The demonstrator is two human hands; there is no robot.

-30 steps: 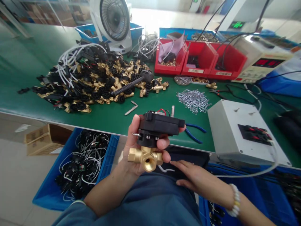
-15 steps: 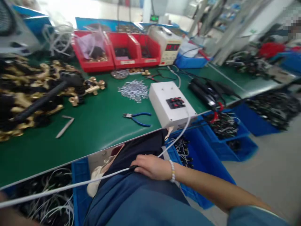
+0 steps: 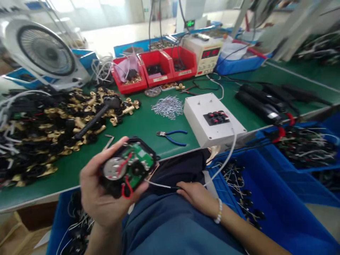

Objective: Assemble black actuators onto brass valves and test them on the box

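My left hand (image 3: 103, 202) is raised in front of the bench edge, its fingers wrapped round an open black housing with a green circuit board (image 3: 140, 157). A round silver part and red wires show inside that housing. From its lower edge a thin white cable (image 3: 159, 184) runs to a black connector (image 3: 174, 187). My right hand (image 3: 198, 197) rests on the lap with its fingers closed on the connector. Another white cable (image 3: 227, 161) passes from that hand up to a white box (image 3: 196, 118) with black and red terminals. Blue-handled cutters (image 3: 166, 134) lie left of the box.
Brass fittings (image 3: 79, 122) with black parts are heaped on the left, a dark hammer-shaped tool (image 3: 91, 122) on top. Small metal pins (image 3: 168, 107) lie mid-bench. Behind stand red bins (image 3: 159, 80), a power supply (image 3: 203, 60) and a fan (image 3: 47, 53). Blue crates (image 3: 278, 198) flank my legs.
My left hand has come up from the lower left with the circuit-board housing. The view has swung left, and my right hand still grips the connector.
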